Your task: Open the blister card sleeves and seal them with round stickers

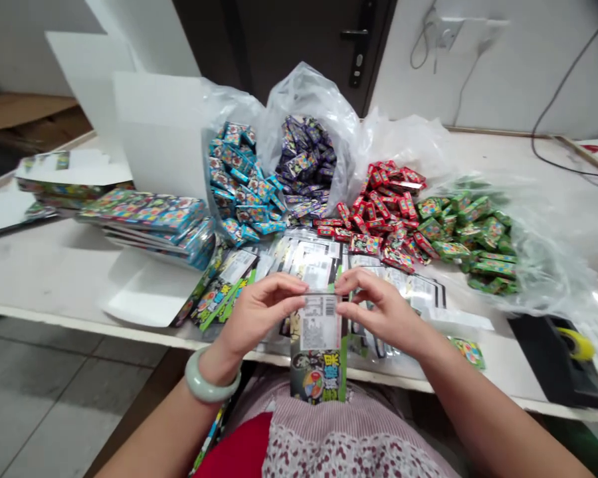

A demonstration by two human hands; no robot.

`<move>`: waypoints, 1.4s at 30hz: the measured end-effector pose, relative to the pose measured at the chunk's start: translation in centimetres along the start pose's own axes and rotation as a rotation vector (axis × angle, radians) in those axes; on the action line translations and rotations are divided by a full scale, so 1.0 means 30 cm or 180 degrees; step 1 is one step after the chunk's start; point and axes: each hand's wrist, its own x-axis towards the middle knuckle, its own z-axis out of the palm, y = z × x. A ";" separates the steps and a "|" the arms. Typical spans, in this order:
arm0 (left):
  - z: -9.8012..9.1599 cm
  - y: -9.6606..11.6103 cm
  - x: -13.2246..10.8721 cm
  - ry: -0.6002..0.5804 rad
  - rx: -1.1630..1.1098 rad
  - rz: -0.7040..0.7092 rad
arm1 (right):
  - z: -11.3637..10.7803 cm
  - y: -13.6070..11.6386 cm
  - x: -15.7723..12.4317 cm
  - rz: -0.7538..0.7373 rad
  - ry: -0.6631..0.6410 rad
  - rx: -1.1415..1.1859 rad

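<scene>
Between my two hands hangs a printed candy pouch point(319, 352), black and green with a white label and barcode, over the table's front edge. My left hand point(259, 309), with a pale green bangle on the wrist, pinches the pouch's upper left corner. The upper right corner is pinched between the thumb and fingers of my right hand point(379, 305). Whether the pouch has anything inside, I cannot tell. Behind it, more flat labelled pouches point(313, 262) lie spread on the table. Other black and green pouches point(229, 279) lie to the left of my hands.
Plastic bags spill blue candy packets point(244, 179), purple packets point(306, 159), red packets point(386, 206) and green packets point(478, 229) along the back. A stack of printed cartons point(149, 216) and white card flaps point(159, 133) stand left. Yellow tape point(575, 344) lies right.
</scene>
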 end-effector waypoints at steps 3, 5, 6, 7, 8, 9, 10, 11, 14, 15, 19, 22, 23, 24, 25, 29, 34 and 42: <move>0.012 0.011 0.003 0.0094 -0.0120 -0.0052 | 0.009 -0.013 0.017 0.0136 0.0016 -0.0016; 0.019 0.015 0.011 0.0227 -0.0224 -0.0203 | 0.018 -0.018 0.039 0.0396 0.0047 0.0227; 0.021 0.017 0.015 0.0274 -0.0234 -0.0262 | 0.020 -0.021 0.050 0.0510 0.0033 0.0363; 0.022 0.018 0.019 0.0306 -0.0215 -0.0283 | 0.021 -0.024 0.059 0.0584 0.0005 0.0459; 0.021 0.020 0.022 0.0312 -0.0174 -0.0261 | 0.019 -0.027 0.067 0.0620 -0.0047 0.0494; 0.019 0.022 0.023 0.0276 -0.0126 -0.0204 | 0.016 -0.031 0.072 0.0620 -0.0107 0.0461; 0.015 0.023 0.021 0.0187 -0.0077 -0.0136 | 0.012 -0.035 0.072 0.0593 -0.0171 0.0378; 0.010 0.023 0.018 0.0074 -0.0044 -0.0052 | 0.007 -0.039 0.069 0.0544 -0.0234 0.0279; -0.007 0.018 -0.005 -0.0182 0.0032 0.0227 | -0.003 -0.044 0.039 0.0237 -0.0303 0.0035; -0.011 0.015 -0.014 -0.0216 0.0061 0.0297 | -0.002 -0.043 0.025 0.0088 -0.0266 -0.0031; -0.009 0.000 -0.043 -0.0247 0.0204 0.0386 | 0.016 -0.026 -0.025 -0.0412 0.0045 -0.0338; 0.004 -0.005 -0.044 -0.0238 0.0429 0.0477 | 0.032 -0.002 -0.044 -0.0493 0.0247 -0.0448; 0.007 -0.006 -0.042 -0.0253 0.0501 0.0529 | 0.038 0.005 -0.047 -0.0500 0.0295 -0.0450; 0.009 -0.006 -0.039 -0.0278 0.0555 0.0573 | 0.045 0.012 -0.049 -0.0502 0.0336 -0.0437; 0.010 -0.008 -0.036 -0.0317 0.0586 0.0600 | 0.053 0.016 -0.050 -0.0498 0.0372 -0.0403; 0.009 -0.020 -0.031 -0.0349 0.0532 0.0515 | 0.077 0.016 -0.054 -0.0470 0.0531 -0.0095; 0.013 -0.044 -0.015 0.0151 0.0780 0.0338 | -0.098 0.057 -0.103 0.0039 0.0813 0.0173; 0.052 -0.051 0.027 0.0209 0.0942 0.0234 | -0.542 0.283 -0.323 0.1824 0.0985 -0.1425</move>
